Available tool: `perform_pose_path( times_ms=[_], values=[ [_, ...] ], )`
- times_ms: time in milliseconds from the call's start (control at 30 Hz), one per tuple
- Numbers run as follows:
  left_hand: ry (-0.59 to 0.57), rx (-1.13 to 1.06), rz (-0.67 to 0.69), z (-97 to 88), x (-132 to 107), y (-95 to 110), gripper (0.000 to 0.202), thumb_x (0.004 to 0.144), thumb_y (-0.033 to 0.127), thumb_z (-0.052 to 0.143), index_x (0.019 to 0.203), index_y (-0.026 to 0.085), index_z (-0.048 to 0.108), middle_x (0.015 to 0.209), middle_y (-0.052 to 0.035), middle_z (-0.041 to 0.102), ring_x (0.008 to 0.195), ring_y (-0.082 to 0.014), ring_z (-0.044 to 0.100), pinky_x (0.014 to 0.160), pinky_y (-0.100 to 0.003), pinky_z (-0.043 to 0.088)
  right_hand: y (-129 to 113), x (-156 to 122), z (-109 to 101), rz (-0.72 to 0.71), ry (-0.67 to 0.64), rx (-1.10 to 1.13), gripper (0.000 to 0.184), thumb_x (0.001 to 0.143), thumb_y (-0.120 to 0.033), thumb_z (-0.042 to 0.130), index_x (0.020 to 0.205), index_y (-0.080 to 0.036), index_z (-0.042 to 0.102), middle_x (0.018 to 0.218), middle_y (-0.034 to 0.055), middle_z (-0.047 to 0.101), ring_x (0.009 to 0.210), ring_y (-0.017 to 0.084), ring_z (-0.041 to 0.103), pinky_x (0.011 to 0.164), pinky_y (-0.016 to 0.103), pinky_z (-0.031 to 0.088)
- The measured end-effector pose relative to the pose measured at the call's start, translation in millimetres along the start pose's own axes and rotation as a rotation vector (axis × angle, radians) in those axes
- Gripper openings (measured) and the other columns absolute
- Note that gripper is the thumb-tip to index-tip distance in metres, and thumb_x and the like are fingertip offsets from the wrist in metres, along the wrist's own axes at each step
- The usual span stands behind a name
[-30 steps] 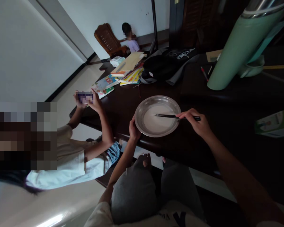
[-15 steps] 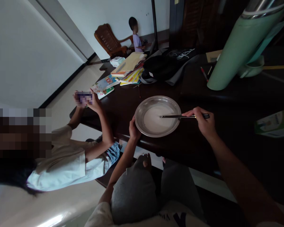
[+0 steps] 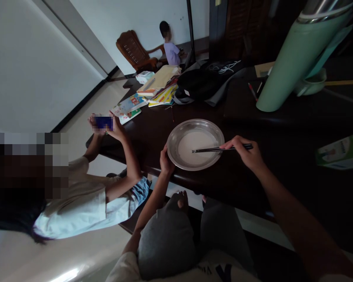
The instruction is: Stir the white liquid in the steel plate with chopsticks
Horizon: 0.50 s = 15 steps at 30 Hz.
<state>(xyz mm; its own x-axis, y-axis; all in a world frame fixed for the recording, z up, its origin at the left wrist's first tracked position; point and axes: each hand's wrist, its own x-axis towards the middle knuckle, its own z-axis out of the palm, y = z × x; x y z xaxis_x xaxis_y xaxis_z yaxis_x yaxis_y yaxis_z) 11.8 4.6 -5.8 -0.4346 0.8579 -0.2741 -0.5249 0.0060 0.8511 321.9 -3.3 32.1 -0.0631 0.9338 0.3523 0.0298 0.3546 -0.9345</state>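
Observation:
A round metal plate (image 3: 173, 135) with pale liquid in it sits near the front edge of a dark table (image 3: 282, 164). My left hand (image 3: 165, 161) grips the plate's near-left rim. My right hand (image 3: 245, 153) is closed on a pair of dark chopsticks (image 3: 214, 149), held level over the plate's right side. Their tips lie in the pale liquid near the middle.
A tall green flask (image 3: 294, 58) stands at the back right. A black bag (image 3: 206, 80) and a stack of books (image 3: 160, 84) lie behind the plate. A seated person holds a phone (image 3: 103, 122) at the left. A green box (image 3: 341, 150) lies at the right.
My right hand has slid the chopsticks back leftward across the plate after pulling them right half a second ago. My left hand stays on the rim.

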Motion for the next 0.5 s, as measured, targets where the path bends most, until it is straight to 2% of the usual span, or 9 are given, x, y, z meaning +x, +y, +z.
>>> perform_pose_path(
  times_ms=[100, 267, 333, 433, 500],
  values=[
    [-0.015, -0.017, -0.008, -0.3, -0.8, 1.2, 0.017, 0.091, 0.037, 0.073, 0.090, 0.022, 0.081, 0.091, -0.0040, 0.084, 0.105, -0.0280, 0.081, 0.100, -0.036, 0.062, -0.7, 0.4, 2.1, -0.066, -0.080, -0.081, 0.047, 0.103, -0.072, 0.070, 0.083, -0.033, 0.088, 0.098, 0.0051, 0.091, 0.095, 0.029, 0.082, 0.094, 0.048, 0.064],
    [-0.002, -0.010, 0.001, 0.8, -0.7, 1.3, 0.015, 0.090, 0.035, 0.073, 0.086, 0.022, 0.080, 0.088, -0.0022, 0.084, 0.097, -0.0260, 0.080, 0.096, -0.034, 0.062, -1.9, 1.9, -4.7, -0.011, 0.062, -0.038, 0.053, 0.105, -0.073, 0.067, 0.079, -0.031, 0.084, 0.089, 0.0041, 0.089, 0.089, 0.028, 0.083, 0.095, 0.047, 0.063],
    [0.020, 0.001, -0.003, 1.3, -0.2, 1.0, 0.015, 0.089, 0.037, 0.075, 0.085, 0.023, 0.079, 0.087, -0.0024, 0.083, 0.097, -0.0263, 0.080, 0.093, -0.033, 0.062, -1.8, 1.1, -3.4, 0.018, 0.025, 0.003, 0.053, 0.105, -0.073, 0.067, 0.078, -0.030, 0.083, 0.087, 0.0039, 0.088, 0.087, 0.027, 0.083, 0.094, 0.046, 0.064],
    [0.038, 0.019, -0.003, 1.3, -0.1, 1.2, 0.015, 0.089, 0.038, 0.076, 0.086, 0.024, 0.080, 0.088, -0.0040, 0.083, 0.102, -0.0279, 0.080, 0.092, -0.033, 0.062, -0.8, 0.1, 1.8, -0.001, -0.065, -0.027, 0.053, 0.102, -0.077, 0.068, 0.081, -0.032, 0.086, 0.093, 0.0048, 0.089, 0.094, 0.029, 0.083, 0.096, 0.047, 0.064],
    [0.033, 0.022, 0.001, 1.2, -0.8, 2.1, 0.015, 0.089, 0.038, 0.076, 0.086, 0.024, 0.080, 0.089, -0.0043, 0.083, 0.104, -0.0282, 0.080, 0.092, -0.034, 0.062, -0.5, 0.7, 2.2, -0.022, -0.047, -0.072, 0.051, 0.101, -0.078, 0.068, 0.084, -0.033, 0.087, 0.098, 0.0052, 0.090, 0.100, 0.029, 0.083, 0.099, 0.048, 0.063]
  ],
)
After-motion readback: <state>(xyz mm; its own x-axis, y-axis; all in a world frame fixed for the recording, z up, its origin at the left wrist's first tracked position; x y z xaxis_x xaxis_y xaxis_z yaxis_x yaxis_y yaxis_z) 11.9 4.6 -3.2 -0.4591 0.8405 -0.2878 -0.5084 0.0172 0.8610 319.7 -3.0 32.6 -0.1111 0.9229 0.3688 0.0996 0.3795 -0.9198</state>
